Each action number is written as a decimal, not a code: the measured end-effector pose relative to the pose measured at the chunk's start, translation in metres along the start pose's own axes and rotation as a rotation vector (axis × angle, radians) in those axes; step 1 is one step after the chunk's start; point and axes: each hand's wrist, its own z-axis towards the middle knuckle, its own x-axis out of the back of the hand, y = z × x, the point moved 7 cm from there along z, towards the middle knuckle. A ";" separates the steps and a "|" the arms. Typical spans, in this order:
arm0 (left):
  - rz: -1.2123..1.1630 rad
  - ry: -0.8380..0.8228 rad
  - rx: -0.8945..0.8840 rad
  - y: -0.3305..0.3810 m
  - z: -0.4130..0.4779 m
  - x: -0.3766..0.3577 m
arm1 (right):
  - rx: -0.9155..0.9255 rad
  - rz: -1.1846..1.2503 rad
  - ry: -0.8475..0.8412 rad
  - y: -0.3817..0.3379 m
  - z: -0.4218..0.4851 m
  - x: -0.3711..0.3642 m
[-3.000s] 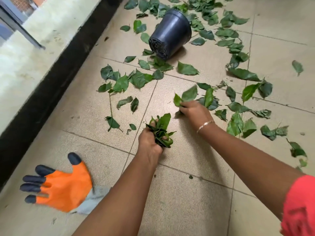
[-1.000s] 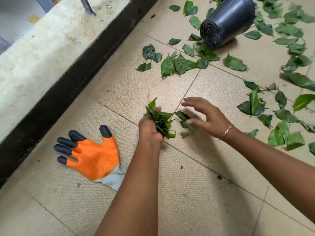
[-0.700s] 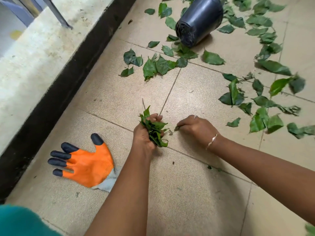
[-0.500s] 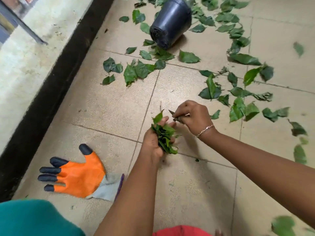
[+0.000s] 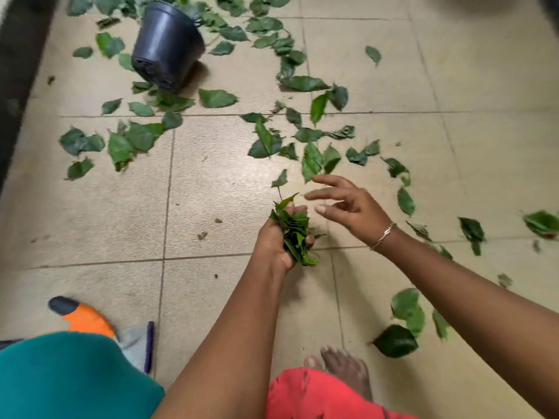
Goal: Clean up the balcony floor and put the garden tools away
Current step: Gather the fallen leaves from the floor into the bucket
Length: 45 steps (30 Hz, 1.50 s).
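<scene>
Left hand (image 5: 276, 240) gripping a wad of picked leaves (image 5: 295, 232) in a closed fist. Right hand (image 5: 348, 204) hovering beside it, fingers spread, holding nothing. Loose leaves (image 5: 311, 160) lying across the tiled floor (image 5: 211, 192).

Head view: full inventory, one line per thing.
floor: one, beige tiles
pot: one, black, on its side, far left
loose leaves: many, green, scattered over floor
leaf bunch: one, green, gripped, centre
glove: one, orange, black fingertip, grey cuff, near left, partly hidden
bracelet: one, metallic, right wrist
teal garment: one, near left
red garment: one, near centre
foot: one, bare, near edge
left hand: grips leaf bunch
right hand: fingers spread, holds nothing
</scene>
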 end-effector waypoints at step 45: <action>0.389 -0.068 0.187 -0.139 0.011 -0.032 | -0.592 -0.356 0.298 0.146 -0.207 0.069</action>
